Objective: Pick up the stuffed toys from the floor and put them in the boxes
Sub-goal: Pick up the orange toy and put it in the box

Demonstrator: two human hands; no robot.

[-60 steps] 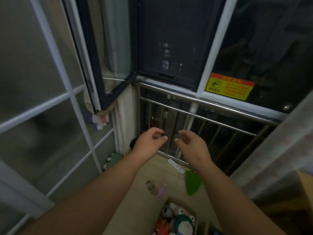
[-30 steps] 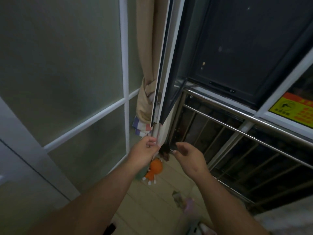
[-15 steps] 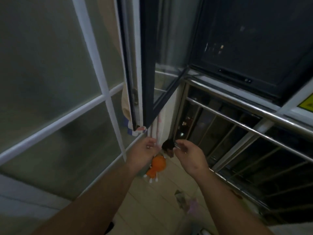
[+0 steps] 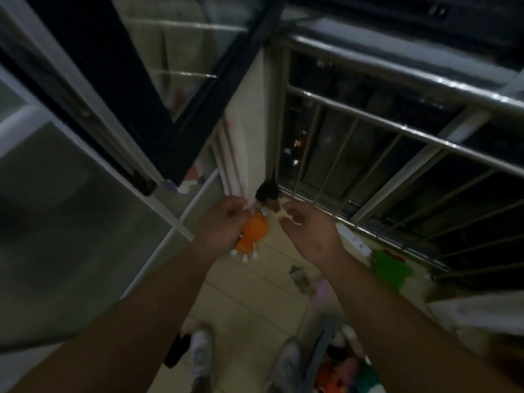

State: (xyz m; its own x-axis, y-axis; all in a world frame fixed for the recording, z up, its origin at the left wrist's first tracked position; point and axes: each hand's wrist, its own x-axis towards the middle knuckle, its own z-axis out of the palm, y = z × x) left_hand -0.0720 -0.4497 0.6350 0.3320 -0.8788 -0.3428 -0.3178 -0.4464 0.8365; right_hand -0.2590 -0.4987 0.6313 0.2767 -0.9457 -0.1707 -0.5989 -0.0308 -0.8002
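Orange plush with a row of small white feet marks the stuffed toy [image 4: 253, 234] lying in the far corner of the pale tiled floor [image 4: 249, 296], at the foot of a hanging cream curtain [image 4: 243, 131]. Touching its upper end is a dark, rounded, fuzzy shape [image 4: 268, 194] (a head or a second toy; the blur does not let one tell).

A person's bare left hand [image 4: 226, 219] is stretched toward that corner and overlaps the orange toy's left side in the view. Its fingers are curled in with the thumb against them, and whether they have hold of anything cannot be told. The right hand [image 4: 309, 236], just beside it, has loosely bent fingers spread apart with nothing in them.

Along the floor's right edge runs a shiny steel railing [image 4: 397, 131] of round bars, with dark glass behind it. At its foot lie a slim white oblong object [image 4: 354, 242] and, just beside that, a flat green soft toy [image 4: 392, 272]. A small grey crumpled item [image 4: 300, 275] and a blurred pink one [image 4: 323, 293] sit on the tiles nearer the middle.

At the near right edge an open box [image 4: 321, 347] holds a jumble of colourful soft toys [image 4: 348, 373]. Two pale shoes [image 4: 201, 355] show at the bottom. A dark-framed window sash [image 4: 136, 114] hangs open overhead on the left, beside frosted glass panels [image 4: 56, 222] with white bars.
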